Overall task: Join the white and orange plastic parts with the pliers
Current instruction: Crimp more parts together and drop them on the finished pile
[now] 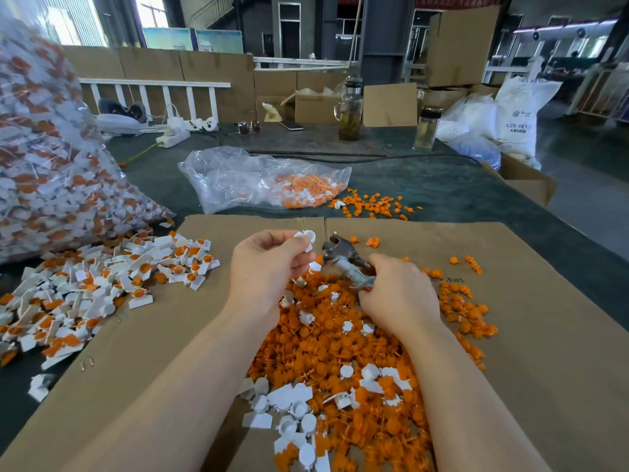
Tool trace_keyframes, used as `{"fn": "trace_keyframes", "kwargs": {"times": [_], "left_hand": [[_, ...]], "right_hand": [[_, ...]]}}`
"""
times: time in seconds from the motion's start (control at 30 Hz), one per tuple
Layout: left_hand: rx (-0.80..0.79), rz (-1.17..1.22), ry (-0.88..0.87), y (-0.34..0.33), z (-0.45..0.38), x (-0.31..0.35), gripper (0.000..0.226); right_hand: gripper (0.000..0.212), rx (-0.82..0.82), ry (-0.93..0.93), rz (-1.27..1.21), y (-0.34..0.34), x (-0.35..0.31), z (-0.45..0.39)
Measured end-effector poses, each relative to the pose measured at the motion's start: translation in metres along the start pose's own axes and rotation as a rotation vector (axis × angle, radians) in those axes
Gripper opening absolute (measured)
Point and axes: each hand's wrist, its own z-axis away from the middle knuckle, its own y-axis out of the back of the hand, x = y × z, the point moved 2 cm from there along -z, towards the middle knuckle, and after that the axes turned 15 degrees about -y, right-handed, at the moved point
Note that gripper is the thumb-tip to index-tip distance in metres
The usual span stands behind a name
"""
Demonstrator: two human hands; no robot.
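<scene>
Left hand (269, 267) pinches one white part (306, 239) between thumb and fingertips, held up above the far end of the pile. Right hand (398, 294) is curled round the handles of the pliers (343, 258); the metal head points toward the left hand and sits just beside the white part, not touching it as far as I can tell. Whether the pliers' nose is closed can't be read (too blurred).

Both hands hover over the loose pile of orange parts (340, 345), which fills the middle of the cardboard sheet (544, 352) and runs to its near edge. Unjoined white parts (292, 410) cluster at the near side of that pile; too many to count, same for the orange.

Bare cardboard lies toward the sheet's right edge and near-left corner. The heap of joined white-and-orange pieces (102, 284) spills over the sheet's left edge onto the dark table (442, 185).

Past the far edge: one half-empty clear bag (258, 178) with orange parts inside, a small scatter of orange bits beside it. One big stuffed bag (44, 155) of joined pieces stands at the far left. Two glass bottles (350, 107) at the table's far side.
</scene>
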Motion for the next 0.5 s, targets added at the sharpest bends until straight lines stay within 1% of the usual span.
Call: {"fn": "trace_keyframes", "kwargs": {"times": [0.1,0.2,0.3,0.4,0.5], "left_hand": [[-0.031,0.017,0.058,-0.001,0.0,-0.001,0.005],[-0.123,0.061,0.133,-0.008,0.004,-0.004,0.007],[-0.174,0.085,0.147,-0.013,0.008,-0.006,0.007],[-0.154,0.1,0.142,-0.012,0.007,-0.007,0.01],[-0.16,0.097,0.144,-0.011,0.007,-0.006,0.011]], "right_hand": [[0.019,-0.035,-0.026,-0.156,0.004,0.001,-0.003],[0.028,-0.048,-0.025,-0.401,0.011,-0.003,0.0],[0.023,-0.107,-0.019,-0.654,0.018,-0.008,0.006],[0.017,-0.167,-0.003,-0.764,0.021,-0.009,0.011],[0.004,-0.177,0.01,-0.826,0.021,-0.01,0.012]]}}
